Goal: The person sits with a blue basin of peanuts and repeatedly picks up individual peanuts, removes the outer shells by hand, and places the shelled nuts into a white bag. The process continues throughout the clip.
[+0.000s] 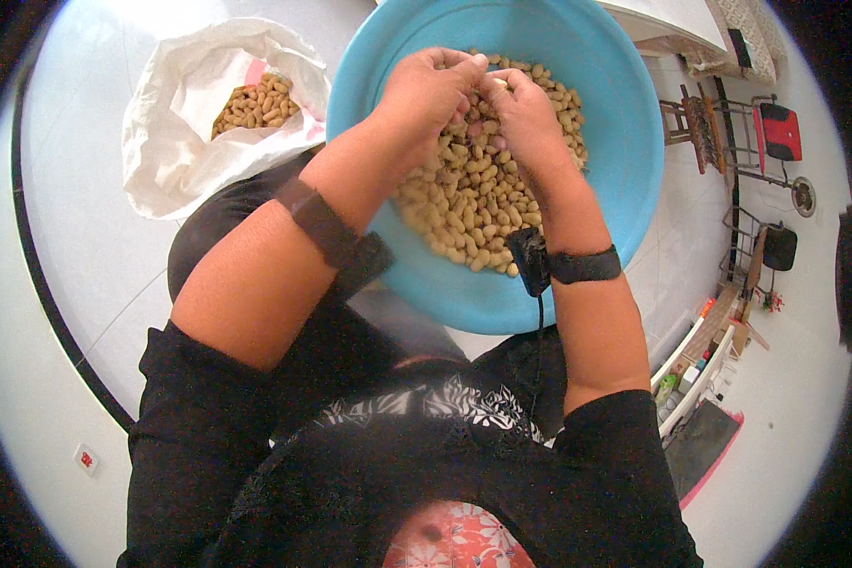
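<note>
A wide blue plastic basin (596,234) stands before me, with a heap of unshelled peanuts (479,206) across its bottom. Over the heap, my left hand (433,89) has its thumb and fingertips drawn together; whether anything is between them is hidden. Close beside it, almost touching, my right hand (529,117) pinches a small pale piece (500,83), seemingly a peanut or part of its shell. A few pinkish bits (498,143) lie among the peanuts below the hands.
Left of the basin sits an open white woven sack (167,160) with more peanuts (259,105) inside. Chairs (779,133) stand along the right wall, near a low white shelf (696,376) with assorted items. A black strap with a cable (539,319) circles my right forearm.
</note>
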